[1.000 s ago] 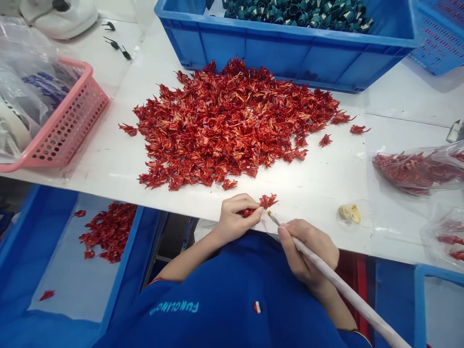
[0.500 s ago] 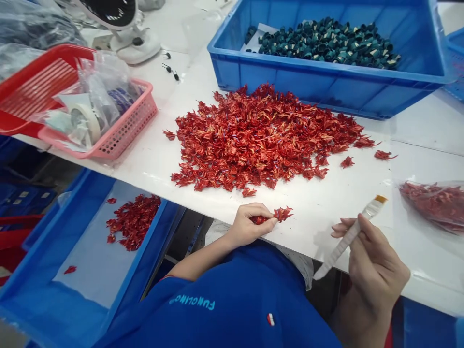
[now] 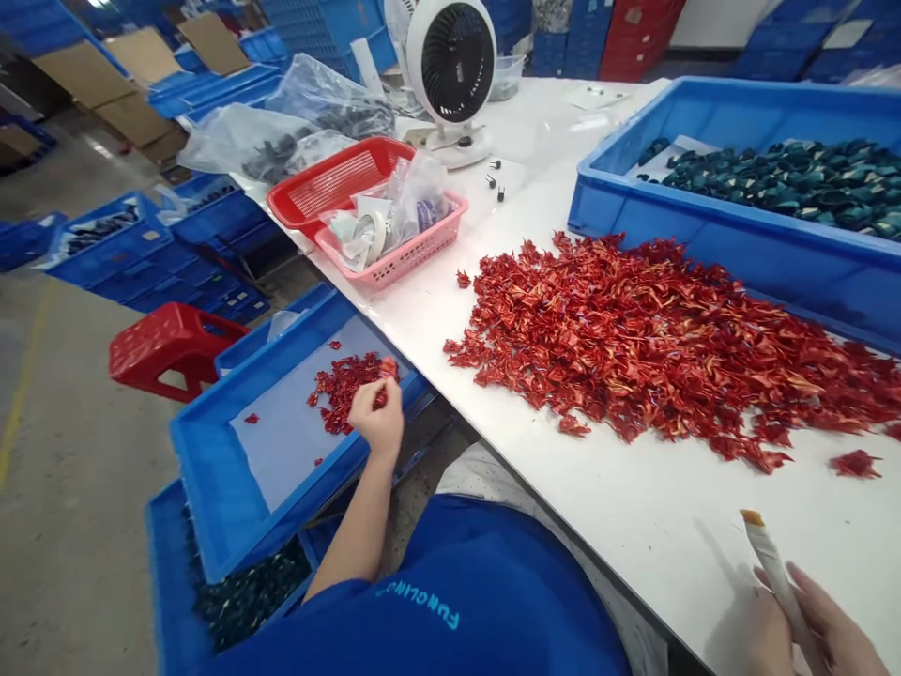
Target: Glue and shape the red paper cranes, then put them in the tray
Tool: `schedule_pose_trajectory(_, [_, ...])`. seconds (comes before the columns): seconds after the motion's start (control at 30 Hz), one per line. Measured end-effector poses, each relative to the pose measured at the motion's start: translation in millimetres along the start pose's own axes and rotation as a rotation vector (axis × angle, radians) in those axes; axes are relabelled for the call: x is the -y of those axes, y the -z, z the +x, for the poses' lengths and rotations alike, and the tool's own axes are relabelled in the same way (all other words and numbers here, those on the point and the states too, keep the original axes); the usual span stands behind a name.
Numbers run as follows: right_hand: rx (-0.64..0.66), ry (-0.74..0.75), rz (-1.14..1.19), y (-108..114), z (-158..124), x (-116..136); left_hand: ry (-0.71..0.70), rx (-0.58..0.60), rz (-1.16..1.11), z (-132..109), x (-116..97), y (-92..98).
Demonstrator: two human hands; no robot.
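My left hand is over the near edge of a blue tray beside the table. Its fingers are closed round a small red spiky piece, whose exact kind is unclear. Below it, a small pile of red pieces lies on a white sheet in the tray. My right hand, at the lower right over the table, grips a flat brush with amber bristles and a pale wrapped handle. A large heap of red spiky pieces covers the middle of the table.
A blue bin of dark green curved pieces stands behind the heap. Red and pink baskets with tape and bags sit at the left edge, near a white fan. A red stool stands beyond the tray.
My view has swung left. My left hand has moved from the table's front edge to over the blue tray with the red piece. The brush stays in my right hand, now pointing up-left.
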State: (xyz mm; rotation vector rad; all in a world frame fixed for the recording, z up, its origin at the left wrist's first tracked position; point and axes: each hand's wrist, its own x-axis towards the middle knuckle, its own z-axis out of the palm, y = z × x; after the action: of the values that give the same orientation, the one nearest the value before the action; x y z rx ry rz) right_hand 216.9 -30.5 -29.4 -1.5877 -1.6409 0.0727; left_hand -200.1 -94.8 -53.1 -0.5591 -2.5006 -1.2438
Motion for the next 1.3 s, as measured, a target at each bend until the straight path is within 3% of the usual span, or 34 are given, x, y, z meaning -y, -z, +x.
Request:
schedule_pose_trajectory(0.07, [-0.005,0.034,-0.094,-5,-2,-2,0.107,-0.022,0.104,25,26,1.8])
schedule_pose_trajectory(0.17, [0.038,0.102,-0.154,-7,-5,-7,0.242,0.085,0.233,51,53,3.5])
schedule_pose_trajectory(0.27, [0.039,0.175,-0.210,-7,-8,-14,0.317,0.206,0.321,65,63,3.3])
schedule_pose_trajectory(0.33, [-0.002,0.212,-0.223,-7,-9,-17,0.304,0.237,0.347,69,59,0.9])
schedule_pose_trajectory(0.47, [-0.075,0.259,-0.175,-7,-9,-6,0.136,0.177,0.298,55,23,-13.0])
schedule_pose_trajectory(0.57, [-0.104,0.291,-0.080,-9,-5,15,-0.053,0.141,0.150,17,-22,-25.4])
schedule_pose_trajectory(0.6, [-0.109,0.301,-0.048,-11,-4,23,-0.226,0.133,-0.030,0,-39,-28.0])
schedule_pose_trajectory(0.7, [-0.106,0.314,0.032,-16,-1,41,-0.758,0.353,-0.483,-51,-85,-29.9])
schedule_pose_trajectory(0.73, [-0.102,0.318,0.052,-18,0,45,-0.864,0.455,-0.540,-65,-97,-29.5])
schedule_pose_trajectory(0.8, [-0.084,0.329,0.086,-20,-1,50,-0.920,0.547,-0.508,-86,-113,-29.2])
schedule_pose_trajectory(0.9, [-0.038,0.314,0.121,-21,-3,53,-0.910,0.567,-0.412,-99,-121,-32.0])
schedule_pose_trajectory(1.1, [0.062,0.247,0.210,-29,-3,63,-0.806,0.706,-0.425,-99,-120,-36.8])
schedule_pose_trajectory(1.2, [0.129,0.246,0.257,-35,0,72,-0.644,0.825,-0.496,-101,-127,-34.9])
schedule_pose_trajectory(1.3, [0.182,0.167,0.314,-39,2,82,-0.322,0.997,-0.607,-104,-137,-29.4])
